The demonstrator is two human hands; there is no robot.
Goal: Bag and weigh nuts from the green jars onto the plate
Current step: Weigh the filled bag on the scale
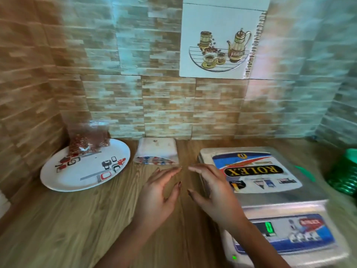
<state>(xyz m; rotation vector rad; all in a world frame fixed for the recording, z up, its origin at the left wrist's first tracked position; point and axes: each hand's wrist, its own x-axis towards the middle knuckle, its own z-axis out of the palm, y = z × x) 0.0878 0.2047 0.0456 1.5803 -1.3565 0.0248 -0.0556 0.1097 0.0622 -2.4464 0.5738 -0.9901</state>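
Left hand and right hand hover nearly fingertip to fingertip above the surface (beside the scale) — whether they pinch anything, I cannot tell.

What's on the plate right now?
A clear bag of reddish-brown nuts sits at the far-left edge of the plate. The rest of the plate shows only its printed pattern. Whatever lies beneath the bag is hidden.

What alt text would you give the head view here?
The left hand and right hand hover above a wooden counter, fingers straight, tips nearly meeting. To their left a plate holds a clear bag of nuts; to their right stands a scale, with a green jar at the frame's edge.
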